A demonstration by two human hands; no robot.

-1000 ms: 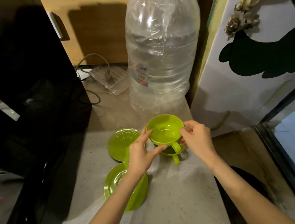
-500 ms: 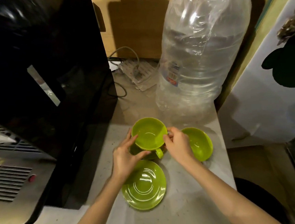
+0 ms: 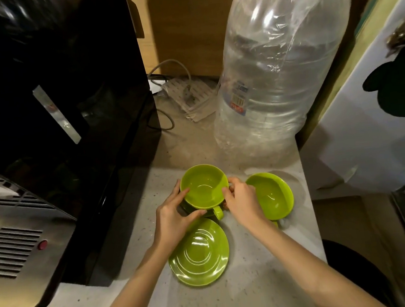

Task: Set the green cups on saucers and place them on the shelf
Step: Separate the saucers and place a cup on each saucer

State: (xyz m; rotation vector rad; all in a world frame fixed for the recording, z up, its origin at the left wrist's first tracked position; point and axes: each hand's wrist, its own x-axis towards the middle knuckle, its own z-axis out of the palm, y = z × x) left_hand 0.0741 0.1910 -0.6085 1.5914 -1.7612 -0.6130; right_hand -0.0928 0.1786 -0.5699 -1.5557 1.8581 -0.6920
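While the glossy black appliance with a grey vented panel (image 3: 48, 142) fills the whole left side, the big clear plastic water jug wrapped in thin film (image 3: 277, 73) towers at the back right of the speckled pale stone shelf (image 3: 257, 283), with a white power strip and grey cables (image 3: 189, 98) lying between them against the wooden back wall. Down to the action: a round lime-green saucer with raised rings (image 3: 199, 252) lies flat and bare at the front, and a lime-green cup (image 3: 271, 195) sits on the shelf to the right, tilted, open side up. Centre stage, another lime-green handled cup (image 3: 204, 186) sits upright over a second green saucer (image 3: 208, 213), only a sliver of it showing beneath; whether cup and saucer touch cannot be told. Left hand (image 3: 173, 219) has fingers spread and curled against the cup's left wall, thumb under its near side. Right hand (image 3: 242, 201) pinches the cup's right rim with bunched fingertips.
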